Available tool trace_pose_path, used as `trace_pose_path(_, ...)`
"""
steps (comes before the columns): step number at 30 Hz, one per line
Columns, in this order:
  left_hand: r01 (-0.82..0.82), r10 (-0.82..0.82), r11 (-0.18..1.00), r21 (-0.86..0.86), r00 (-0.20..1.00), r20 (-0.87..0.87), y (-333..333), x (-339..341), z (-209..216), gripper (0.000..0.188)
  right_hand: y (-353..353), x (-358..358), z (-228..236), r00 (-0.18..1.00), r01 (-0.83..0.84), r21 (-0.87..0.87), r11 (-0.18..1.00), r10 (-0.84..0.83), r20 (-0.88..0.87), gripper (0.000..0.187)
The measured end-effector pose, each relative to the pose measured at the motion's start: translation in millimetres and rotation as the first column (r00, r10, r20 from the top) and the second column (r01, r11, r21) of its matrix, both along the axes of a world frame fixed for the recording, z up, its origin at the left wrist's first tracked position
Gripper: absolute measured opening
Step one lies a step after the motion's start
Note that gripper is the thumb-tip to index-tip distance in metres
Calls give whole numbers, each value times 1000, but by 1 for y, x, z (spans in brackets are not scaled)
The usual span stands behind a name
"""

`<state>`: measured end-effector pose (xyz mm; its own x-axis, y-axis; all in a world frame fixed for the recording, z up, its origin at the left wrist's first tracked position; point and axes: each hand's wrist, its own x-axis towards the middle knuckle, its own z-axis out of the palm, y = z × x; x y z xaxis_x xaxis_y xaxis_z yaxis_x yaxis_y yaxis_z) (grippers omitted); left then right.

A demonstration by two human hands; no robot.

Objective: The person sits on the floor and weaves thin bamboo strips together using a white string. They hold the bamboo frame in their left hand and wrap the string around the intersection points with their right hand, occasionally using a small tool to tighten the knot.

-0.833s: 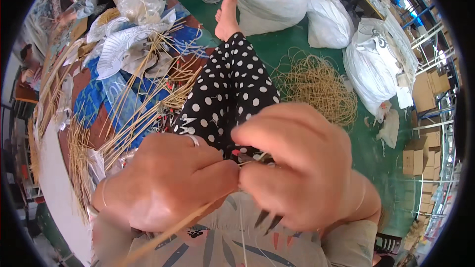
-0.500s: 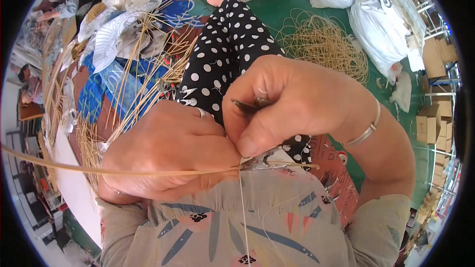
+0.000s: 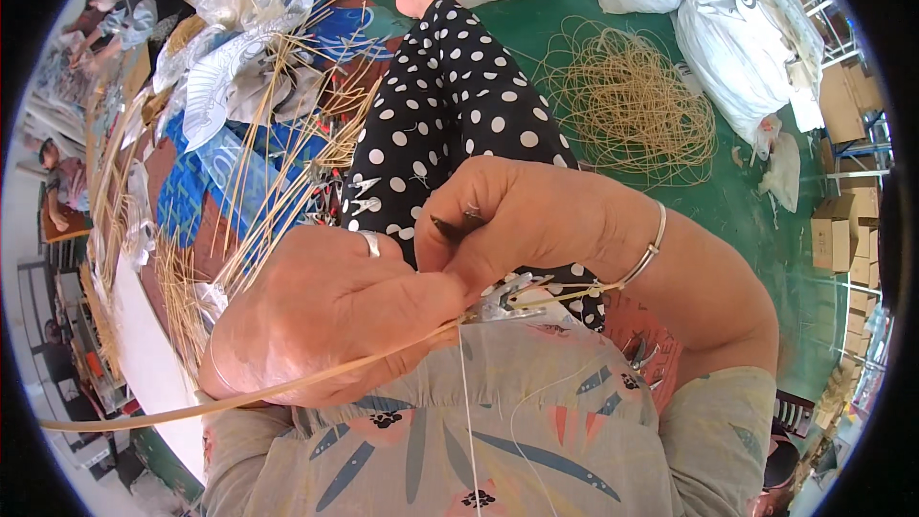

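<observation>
My left hand (image 3: pixel 330 316) is closed round a thin, pale bamboo strip (image 3: pixel 211 409), whose long end sticks out to the lower left. Against its fingertips my right hand (image 3: pixel 526 215) is closed in a pinch; what lies right between the fingers is hidden. A dark, pointed metal tool (image 3: pixel 446 229) pokes out of the right hand's curled fingers. Just beneath the fingertips shows a silvery metal clip (image 3: pixel 500 299), and the strip's short end (image 3: pixel 565 297) runs past it to the right. From the join a white thread (image 3: pixel 470 412) hangs down over my patterned top.
A tangled coil of thin cane (image 3: pixel 637 101) lies on the green floor at right, near white sacks (image 3: pixel 737 57). Left of my legs are loose bamboo strips (image 3: pixel 263 158), blue sheeting (image 3: pixel 225 177) and paper with a drawn pattern (image 3: pixel 215 77). Small clips (image 3: pixel 362 193) sit on my dotted trousers.
The strip's long left end has swung downward. Both hands have tilted, still together, and my right forearm and wrist have come lower. The metal clip under the fingertips shows more.
</observation>
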<state>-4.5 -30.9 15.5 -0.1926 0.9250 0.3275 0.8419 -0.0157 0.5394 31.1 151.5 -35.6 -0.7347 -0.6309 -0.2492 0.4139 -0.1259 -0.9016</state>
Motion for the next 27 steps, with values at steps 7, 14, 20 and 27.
trace_pose_path(7,-362,336,910,203,930,149,-4,-6,-5,19,39,5,31,254,812,-304,499,-770,-586,10)
trace_pose_path(14,-267,246,903,337,964,104,13,-26,-26,12,20,18,44,-249,910,-217,354,47,-967,17)
trace_pose_path(20,-421,409,843,334,906,109,22,-28,-22,10,9,34,54,-7,803,-69,592,-107,-994,22)
trace_pose_path(27,-368,392,852,372,920,12,33,-20,-7,13,-25,41,40,867,411,-687,600,-490,92,40)
